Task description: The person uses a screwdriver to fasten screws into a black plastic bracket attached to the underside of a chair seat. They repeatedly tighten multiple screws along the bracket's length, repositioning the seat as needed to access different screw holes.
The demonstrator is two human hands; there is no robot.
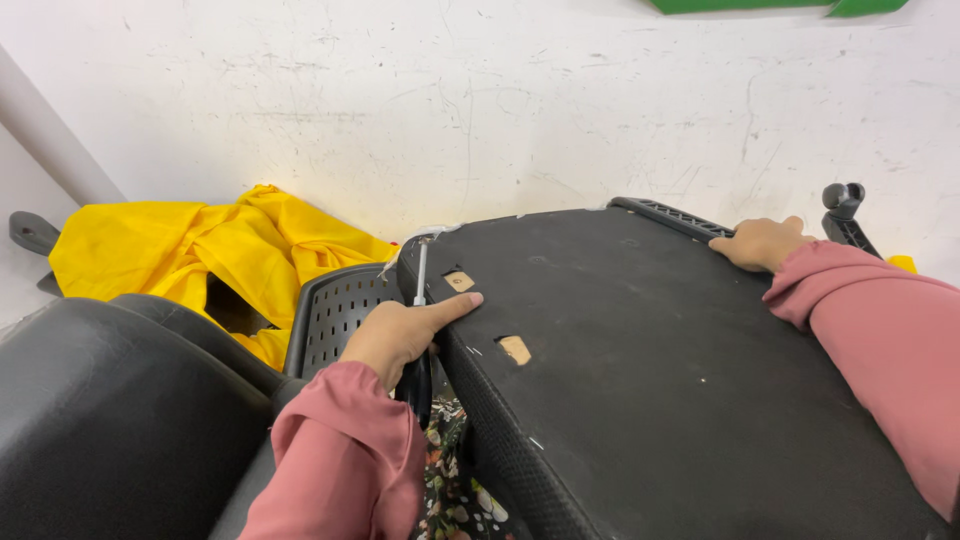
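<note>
Black fabric seat base (650, 370) under left hand (400, 335), steel-shafted screwdriver (420, 275).

You're in a workshop or repair corner: scuffed white wall (480, 100) far, a black chair seat (650, 370) turned bottom-up near right, a perforated chair back (335, 315) and yellow cloth (200, 250) left.

The left hand (400, 335) was curled closed in a grip, thumb stretched out flat to the right, its pink-sleeved forearm rising from the lower edge. The right hand (762, 243) lay palm down with fingers bent over an edge, its pink-sleeved arm reaching in from the right.
</note>
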